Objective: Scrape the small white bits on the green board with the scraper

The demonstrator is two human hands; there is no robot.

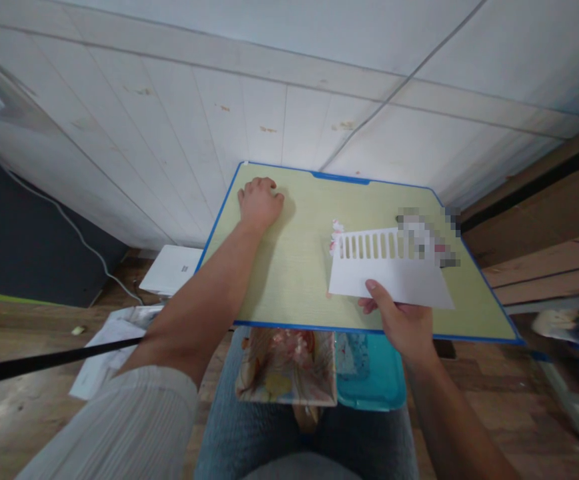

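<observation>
My right hand (pixel 404 327) grips the lower edge of a white card (pixel 384 277), thumb on top and fingers beneath. A row of several upright slots is cut along the card's far part. Small pink-and-white flower-like pieces (pixel 337 233) show at its far left corner; whether they are fixed to it I cannot tell. My left hand (pixel 261 201) rests near the far left corner of the yellow board (pixel 299 267), fingers loosely bent, thumb apart from the index finger. Nothing shows in it, though its palm is hidden.
Beyond the card lies a blurred-out item (pixel 424 237). Below the board's blue edge, a patterned box (pixel 249 390) with pinkish contents and a turquoise container (pixel 389 387) sit over my lap. A white panelled wall (pixel 249 120) stands behind; a white box (pixel 172 267) is at left.
</observation>
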